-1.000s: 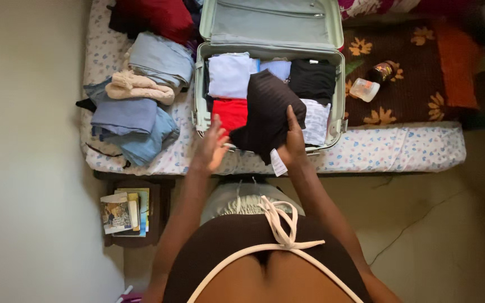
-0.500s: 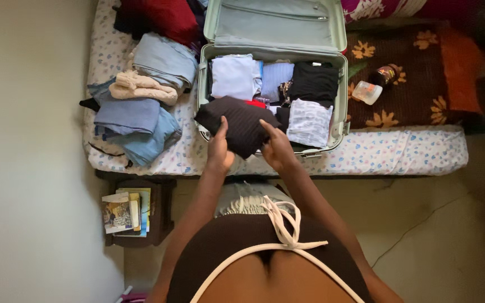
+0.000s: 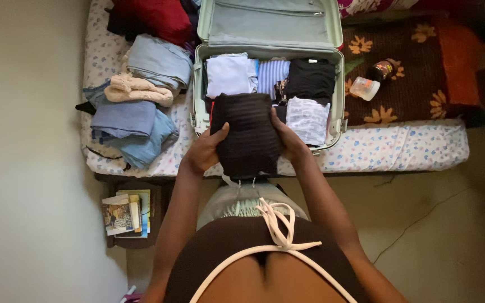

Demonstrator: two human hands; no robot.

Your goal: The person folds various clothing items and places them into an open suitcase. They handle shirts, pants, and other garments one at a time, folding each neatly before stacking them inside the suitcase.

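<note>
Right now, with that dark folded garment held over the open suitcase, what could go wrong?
The dark garment, gripped only at its sides by the left hand and right hand, may unfold. The suitcase already looks full, so it may bulge. The suitcase sits near the mattress edge and might tip.

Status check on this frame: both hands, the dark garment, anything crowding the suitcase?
Left hand and right hand grip the dark folded garment from either side. Garment held over the near edge of the open suitcase. Folded clothes already fill the case; nothing blocks the hands.

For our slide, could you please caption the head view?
Both hands, left hand and right hand, hold a folded dark garment over an open suitcase of clothes on a bed.
</note>
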